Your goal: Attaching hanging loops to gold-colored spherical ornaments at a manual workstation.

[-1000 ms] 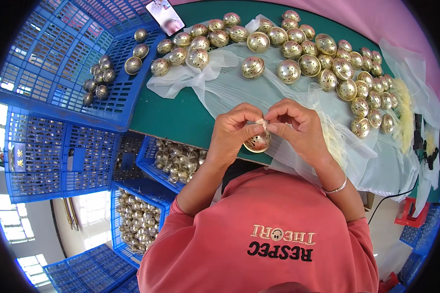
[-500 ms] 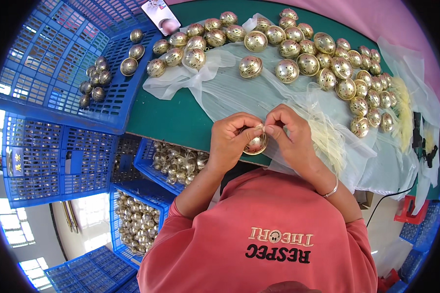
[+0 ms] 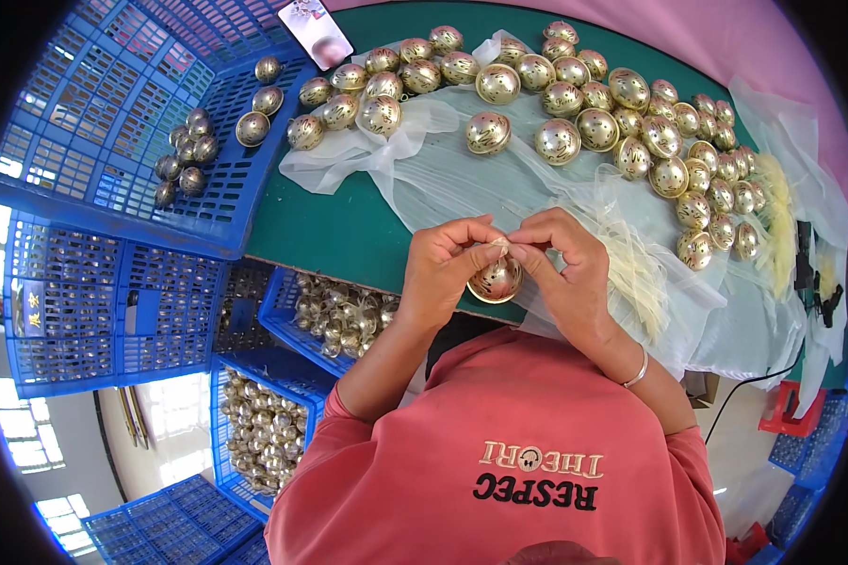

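A shiny gold ball ornament (image 3: 496, 281) with dark cut marks and a raised rim hangs just in front of my chest, at the table's near edge. Above its top, my left hand (image 3: 443, 268) pinches with thumb and forefinger at a thin pale strand. My right hand (image 3: 572, 273), a bangle on its wrist, is closed in a pinch at the same spot, fingertips touching the left ones. The strand is mostly hidden by the fingers. Beyond the hands, more gold balls (image 3: 488, 133) lie on a sheer white cloth (image 3: 433, 169) over the green tabletop (image 3: 325, 226).
Bundles of pale yellow strands (image 3: 645, 287) lie right of my hands. A blue crate (image 3: 226, 221) at the left holds several balls; a phone (image 3: 317, 34) leans by it. Lower crates full of balls (image 3: 264, 428) stand beside me. A black cable (image 3: 725, 400) hangs at the right.
Both hands stay pinched together above the ball. The right-hand fingers have shifted slightly, and more of the ball shows below them. The whole view has moved a little.
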Available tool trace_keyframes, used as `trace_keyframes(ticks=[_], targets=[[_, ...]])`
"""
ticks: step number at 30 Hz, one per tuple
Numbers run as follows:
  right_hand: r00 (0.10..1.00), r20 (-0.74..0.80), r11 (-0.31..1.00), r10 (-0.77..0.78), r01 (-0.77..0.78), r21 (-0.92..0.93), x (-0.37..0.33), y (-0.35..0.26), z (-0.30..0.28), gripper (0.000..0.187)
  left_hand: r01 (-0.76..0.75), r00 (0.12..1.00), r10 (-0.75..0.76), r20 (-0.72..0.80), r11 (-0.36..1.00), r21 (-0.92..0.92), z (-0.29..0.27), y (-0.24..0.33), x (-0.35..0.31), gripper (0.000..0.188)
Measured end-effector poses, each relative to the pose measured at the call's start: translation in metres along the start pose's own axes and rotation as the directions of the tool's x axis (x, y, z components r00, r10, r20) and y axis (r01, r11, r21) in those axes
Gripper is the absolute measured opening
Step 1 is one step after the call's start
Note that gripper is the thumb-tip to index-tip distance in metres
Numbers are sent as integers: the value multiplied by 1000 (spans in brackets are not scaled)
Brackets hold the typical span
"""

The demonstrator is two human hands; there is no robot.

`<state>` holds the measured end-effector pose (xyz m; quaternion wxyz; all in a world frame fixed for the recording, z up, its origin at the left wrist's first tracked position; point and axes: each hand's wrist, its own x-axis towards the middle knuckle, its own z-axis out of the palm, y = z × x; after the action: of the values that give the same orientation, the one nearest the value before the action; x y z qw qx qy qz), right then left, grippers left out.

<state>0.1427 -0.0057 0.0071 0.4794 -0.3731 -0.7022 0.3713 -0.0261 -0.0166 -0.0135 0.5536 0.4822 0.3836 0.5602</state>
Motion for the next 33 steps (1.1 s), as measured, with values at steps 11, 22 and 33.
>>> trace_keyframes(ticks=[11,22,33], targets=[[985,31,964,-169,172,-204,10,10,2,17,79,993,-81,-81,996,-30,8,0,1,6],[1000,24,993,-2,0,116,5,-21,-18,15,76,997,-78,5,954,-289,16,24,-3,15],[948,177,858,265,-316,406,4,-23,-49,17,26,999,-28,37,998,52,50,29,-2,12]])
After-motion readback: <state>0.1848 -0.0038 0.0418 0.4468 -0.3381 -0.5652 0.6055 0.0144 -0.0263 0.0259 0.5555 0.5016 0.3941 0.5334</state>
